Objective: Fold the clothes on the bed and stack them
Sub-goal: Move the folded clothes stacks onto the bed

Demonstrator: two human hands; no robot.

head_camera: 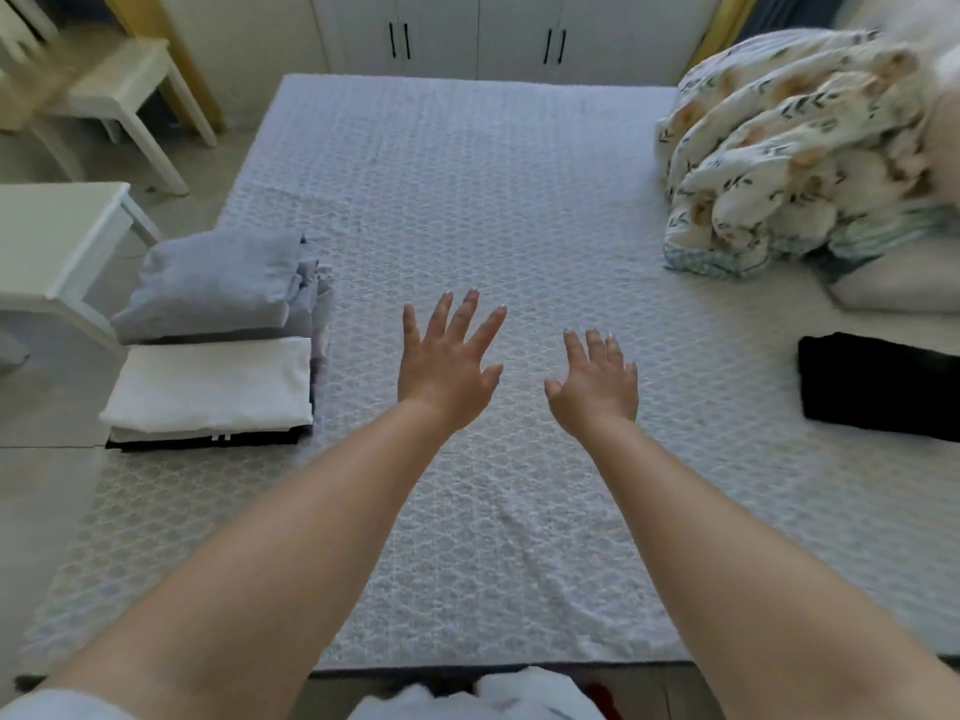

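Both hands, left (pixel 445 363) and right (pixel 595 387), grip released, above the bed (pixel 519 200) bearing folded stacks (pixel 213 350).

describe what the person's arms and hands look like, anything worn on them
Both forearms are bare, with no watch, bracelet or gloves in view. The left hand and right hand show no rings. A bit of white sleeve shows at the upper left arm, at the bottom edge of the picture.

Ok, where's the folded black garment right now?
In the head view, the folded black garment lies at the bed's right edge, below the floral quilt.
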